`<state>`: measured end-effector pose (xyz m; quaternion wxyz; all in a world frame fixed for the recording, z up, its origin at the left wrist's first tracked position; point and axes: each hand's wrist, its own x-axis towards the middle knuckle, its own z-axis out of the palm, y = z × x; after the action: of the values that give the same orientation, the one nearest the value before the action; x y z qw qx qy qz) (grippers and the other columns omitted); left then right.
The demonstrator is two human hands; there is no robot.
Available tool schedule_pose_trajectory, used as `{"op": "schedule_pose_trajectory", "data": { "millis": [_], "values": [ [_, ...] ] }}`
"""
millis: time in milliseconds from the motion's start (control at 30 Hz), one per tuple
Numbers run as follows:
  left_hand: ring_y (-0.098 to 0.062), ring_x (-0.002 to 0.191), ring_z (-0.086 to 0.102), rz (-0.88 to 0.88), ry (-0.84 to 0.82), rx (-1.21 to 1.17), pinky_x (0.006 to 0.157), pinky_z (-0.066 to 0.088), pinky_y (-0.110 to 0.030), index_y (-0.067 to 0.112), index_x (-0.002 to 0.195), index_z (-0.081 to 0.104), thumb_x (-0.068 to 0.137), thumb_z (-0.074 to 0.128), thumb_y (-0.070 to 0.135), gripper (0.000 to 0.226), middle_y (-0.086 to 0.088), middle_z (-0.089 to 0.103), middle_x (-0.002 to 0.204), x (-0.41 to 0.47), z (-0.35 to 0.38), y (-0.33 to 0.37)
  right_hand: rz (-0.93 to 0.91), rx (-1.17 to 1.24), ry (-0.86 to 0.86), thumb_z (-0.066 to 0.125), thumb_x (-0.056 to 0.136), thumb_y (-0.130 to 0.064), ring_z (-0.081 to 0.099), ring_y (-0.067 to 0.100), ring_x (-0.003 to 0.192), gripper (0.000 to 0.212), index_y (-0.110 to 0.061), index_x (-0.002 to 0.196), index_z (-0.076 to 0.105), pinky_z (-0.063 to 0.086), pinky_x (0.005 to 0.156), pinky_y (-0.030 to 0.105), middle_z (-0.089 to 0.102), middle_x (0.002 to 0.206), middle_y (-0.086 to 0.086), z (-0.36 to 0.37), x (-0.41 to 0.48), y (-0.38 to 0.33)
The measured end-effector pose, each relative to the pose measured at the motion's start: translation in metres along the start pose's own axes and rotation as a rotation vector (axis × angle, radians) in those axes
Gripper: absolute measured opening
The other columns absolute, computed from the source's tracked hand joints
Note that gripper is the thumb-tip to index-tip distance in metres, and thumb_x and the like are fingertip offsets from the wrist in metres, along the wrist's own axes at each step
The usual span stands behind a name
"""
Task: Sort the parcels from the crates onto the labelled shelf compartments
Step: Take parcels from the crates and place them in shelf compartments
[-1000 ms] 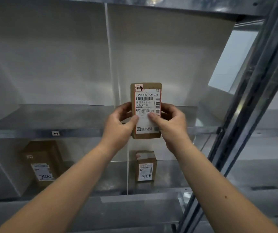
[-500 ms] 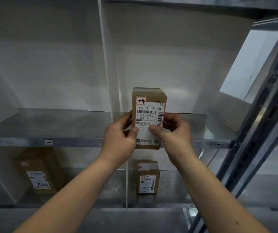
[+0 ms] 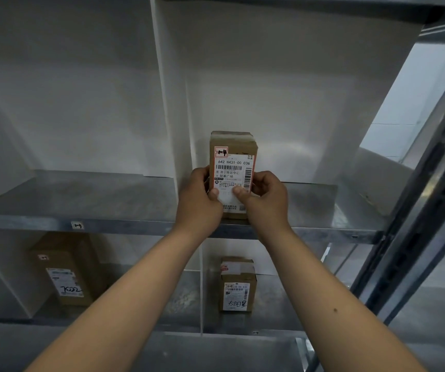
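A small brown cardboard parcel (image 3: 232, 154) with a white shipping label stands upright at the front edge of the upper metal shelf (image 3: 108, 200), just right of the white divider (image 3: 171, 116). My left hand (image 3: 198, 200) grips its left side and my right hand (image 3: 265, 198) its right side, both thumbs pressed on the label. The parcel's bottom edge is hidden behind my hands, so I cannot tell whether it touches the shelf.
On the lower shelf stand a large brown box (image 3: 66, 268) in the left compartment and a small taped box (image 3: 237, 284) in the right one. A small tag (image 3: 77, 225) marks the upper shelf's front edge. A metal upright (image 3: 414, 237) slants along the right.
Both hands have carried the parcel forward and down to the upper shelf's right compartment. The view has moved closer to the shelf.
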<state>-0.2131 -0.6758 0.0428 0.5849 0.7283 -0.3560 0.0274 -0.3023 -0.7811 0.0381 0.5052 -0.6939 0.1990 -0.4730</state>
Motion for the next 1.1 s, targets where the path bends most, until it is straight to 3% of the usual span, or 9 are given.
{"op": "schedule_pose_trajectory", "data": {
  "millis": [200, 300, 467, 533, 600, 667, 767, 933, 1100],
  "values": [
    [-0.009, 0.121, 0.056, 0.047, 0.01, -0.06, 0.075, 0.046, 0.003, 0.019, 0.148, 0.047, 0.106, 0.05, 0.006, 0.045, 0.004, 0.059, 0.14, -0.003, 0.004, 0.001, 0.132, 0.131, -0.021, 0.082, 0.087, -0.008, 0.07, 0.018, 0.117, 0.027, -0.021, 0.102, 0.064, 0.065, 0.086, 0.044, 0.075, 0.119, -0.001, 0.002, 0.009, 0.006],
    [-0.013, 0.125, 0.061, 0.028, 0.021, -0.125, 0.079, 0.052, -0.004, 0.022, 0.148, 0.049, 0.106, 0.05, 0.006, 0.044, 0.003, 0.062, 0.142, -0.003, 0.006, -0.002, 0.193, 0.218, -0.048, 0.084, 0.084, -0.006, 0.068, 0.023, 0.121, 0.035, -0.018, 0.111, 0.064, 0.063, 0.089, 0.049, 0.073, 0.124, 0.002, -0.002, 0.013, 0.005],
    [-0.008, 0.125, 0.062, 0.053, 0.007, -0.167, 0.088, 0.055, -0.011, 0.026, 0.15, 0.05, 0.107, 0.048, 0.005, 0.048, 0.008, 0.065, 0.138, -0.008, 0.008, -0.001, 0.201, 0.207, -0.027, 0.091, 0.078, -0.011, 0.059, 0.018, 0.127, 0.07, -0.018, 0.139, 0.056, 0.055, 0.105, 0.04, 0.062, 0.139, 0.001, -0.014, 0.009, -0.006],
    [-0.008, 0.126, 0.062, 0.06, 0.014, -0.177, 0.099, 0.057, -0.025, 0.026, 0.148, 0.052, 0.106, 0.047, 0.004, 0.047, 0.009, 0.065, 0.137, -0.008, 0.008, -0.003, 0.213, 0.185, -0.016, 0.091, 0.078, -0.015, 0.057, 0.016, 0.127, 0.073, -0.02, 0.142, 0.055, 0.054, 0.104, 0.041, 0.06, 0.141, -0.001, -0.019, 0.004, -0.009],
    [-0.01, 0.129, 0.061, 0.045, 0.024, -0.174, 0.103, 0.058, -0.039, 0.027, 0.149, 0.05, 0.106, 0.05, 0.006, 0.048, 0.007, 0.064, 0.139, -0.013, 0.007, -0.003, 0.19, 0.139, 0.006, 0.091, 0.079, -0.017, 0.06, 0.014, 0.122, 0.066, -0.021, 0.137, 0.058, 0.056, 0.101, 0.038, 0.064, 0.132, -0.002, -0.022, -0.002, -0.013],
    [-0.009, 0.132, 0.059, 0.004, 0.062, -0.213, 0.108, 0.055, -0.042, 0.027, 0.152, 0.046, 0.104, 0.056, 0.008, 0.052, 0.008, 0.062, 0.142, -0.026, 0.006, -0.001, 0.164, 0.127, 0.043, 0.089, 0.081, -0.016, 0.064, 0.015, 0.11, 0.051, -0.019, 0.125, 0.064, 0.058, 0.095, 0.032, 0.067, 0.115, -0.003, -0.025, -0.011, -0.019],
    [-0.006, 0.132, 0.057, -0.037, 0.171, -0.242, 0.112, 0.05, -0.033, 0.022, 0.15, 0.047, 0.1, 0.065, 0.01, 0.054, 0.009, 0.061, 0.139, -0.053, 0.003, 0.008, 0.14, 0.169, 0.009, 0.086, 0.082, -0.011, 0.069, 0.018, 0.096, 0.029, -0.019, 0.104, 0.068, 0.061, 0.088, 0.033, 0.07, 0.099, -0.002, -0.023, -0.027, -0.028],
    [-0.005, 0.111, 0.068, 0.049, 0.207, -0.113, 0.096, 0.056, -0.022, 0.04, 0.115, 0.061, 0.095, 0.073, 0.011, 0.037, 0.014, 0.069, 0.114, -0.093, -0.012, 0.019, 0.131, 0.25, -0.15, 0.082, 0.084, -0.004, 0.071, 0.013, 0.092, 0.027, -0.022, 0.097, 0.067, 0.061, 0.086, 0.028, 0.07, 0.097, -0.003, -0.019, -0.055, -0.035],
    [-0.006, 0.104, 0.069, 0.003, 0.251, 0.059, 0.091, 0.055, -0.022, 0.029, 0.118, 0.066, 0.089, 0.071, 0.027, 0.03, 0.007, 0.071, 0.108, -0.131, -0.044, 0.007, 0.117, 0.16, -0.332, 0.079, 0.086, -0.008, 0.071, 0.012, 0.091, 0.022, -0.024, 0.097, 0.069, 0.06, 0.085, 0.028, 0.073, 0.097, -0.004, -0.011, -0.081, -0.023]
  ]
}}
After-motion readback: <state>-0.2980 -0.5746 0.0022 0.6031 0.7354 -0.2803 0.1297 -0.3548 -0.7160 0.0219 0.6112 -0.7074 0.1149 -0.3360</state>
